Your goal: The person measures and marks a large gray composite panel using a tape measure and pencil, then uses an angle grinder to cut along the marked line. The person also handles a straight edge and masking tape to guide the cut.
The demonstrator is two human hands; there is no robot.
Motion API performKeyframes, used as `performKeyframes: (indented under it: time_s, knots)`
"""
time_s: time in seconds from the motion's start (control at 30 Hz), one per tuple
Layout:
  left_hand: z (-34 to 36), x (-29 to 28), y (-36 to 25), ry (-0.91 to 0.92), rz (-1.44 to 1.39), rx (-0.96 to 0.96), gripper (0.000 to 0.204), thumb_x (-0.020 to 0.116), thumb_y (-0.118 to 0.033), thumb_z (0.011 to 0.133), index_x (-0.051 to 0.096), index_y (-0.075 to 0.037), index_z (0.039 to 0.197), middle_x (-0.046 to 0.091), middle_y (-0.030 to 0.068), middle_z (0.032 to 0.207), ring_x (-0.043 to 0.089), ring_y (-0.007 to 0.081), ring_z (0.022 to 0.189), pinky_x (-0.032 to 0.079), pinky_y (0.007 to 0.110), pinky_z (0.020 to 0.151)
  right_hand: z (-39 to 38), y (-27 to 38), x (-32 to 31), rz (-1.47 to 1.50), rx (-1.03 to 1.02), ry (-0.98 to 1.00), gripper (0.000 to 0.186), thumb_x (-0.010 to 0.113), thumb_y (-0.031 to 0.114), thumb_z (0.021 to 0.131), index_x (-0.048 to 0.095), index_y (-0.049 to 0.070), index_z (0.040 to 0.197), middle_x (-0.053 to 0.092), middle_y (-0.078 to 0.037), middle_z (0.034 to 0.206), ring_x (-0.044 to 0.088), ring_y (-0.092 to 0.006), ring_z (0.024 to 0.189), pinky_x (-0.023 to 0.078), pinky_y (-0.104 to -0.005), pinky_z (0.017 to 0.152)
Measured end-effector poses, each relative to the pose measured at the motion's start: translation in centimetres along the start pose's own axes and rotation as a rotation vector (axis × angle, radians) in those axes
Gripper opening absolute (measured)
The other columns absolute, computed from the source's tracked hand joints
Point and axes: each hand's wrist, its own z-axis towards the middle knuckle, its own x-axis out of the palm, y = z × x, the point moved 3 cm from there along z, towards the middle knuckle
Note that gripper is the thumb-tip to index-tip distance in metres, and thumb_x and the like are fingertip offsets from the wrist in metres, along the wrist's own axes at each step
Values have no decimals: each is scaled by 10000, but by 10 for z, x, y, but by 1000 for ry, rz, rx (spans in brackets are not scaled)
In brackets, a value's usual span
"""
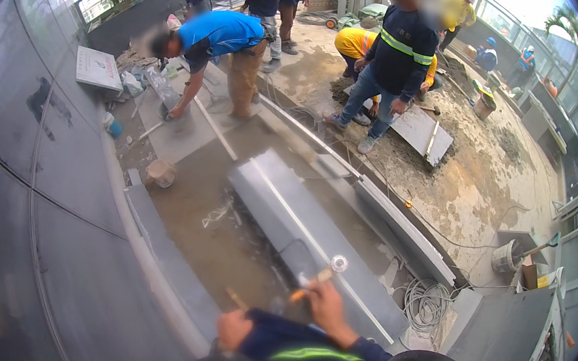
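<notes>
Grey slab (313,220) is lying ahead under a pale strip (286,203), the right hand (328,307) is gripping and apparently positioning a round-headed tool (325,273) over it, the left hand (234,328) is clasping a tan stick (237,299), and the next move is probably calling for steady aim.

The person wears a dark navy top (265,331) with a bright yellow-green band (317,356), slightly curved, across the cloth. The right sleeve (370,353) is plain navy, leaving some forearm uncovered. The left hand (234,330) and right hand (327,308) are bare.
</notes>
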Motion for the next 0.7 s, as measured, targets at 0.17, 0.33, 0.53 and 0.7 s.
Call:
performKeyframes:
  time_s: [0.17, 0.33, 0.53, 0.7]
  knots:
    - [-13, 69, 8, 452, -888, -259, 366, 667, -333, 973, 708, 25, 911, 690, 30, 850, 644, 138, 784, 513, 296, 744, -5, 15, -23, 23, -118, 304, 159, 681, 192, 907, 625, 49, 946, 601, -118, 944, 653, -357, 837, 527, -447, 706]
    - [-11, 97, -44, 320, -1128, 1, 224, 632, -201, 944, 685, 3, 1020, 684, 57, 903, 615, 139, 790, 507, 310, 707, -24, 25, -43, 56, -470, 665, 166, 598, 218, 949, 568, 63, 1001, 570, -116, 974, 617, -344, 916, 495, -461, 774]
    - [-61, 77, -96, 261, -800, 165, 98, 597, -1, 808, 678, -12, 863, 668, 17, 777, 598, 112, 698, 486, 287, 658, -41, 23, -86, 65, -490, 829, 161, 580, 188, 953, 556, 43, 1019, 568, -128, 1009, 605, -349, 963, 487, -460, 802]
    - [-85, 85, -81, 53, -838, 129, 87, 590, -7, 832, 671, -8, 863, 673, 33, 811, 603, 126, 730, 483, 299, 655, -57, 17, -85, 231, -379, 740, 182, 561, 189, 979, 523, 22, 1040, 551, -175, 991, 601, -418, 913, 484, -500, 762]
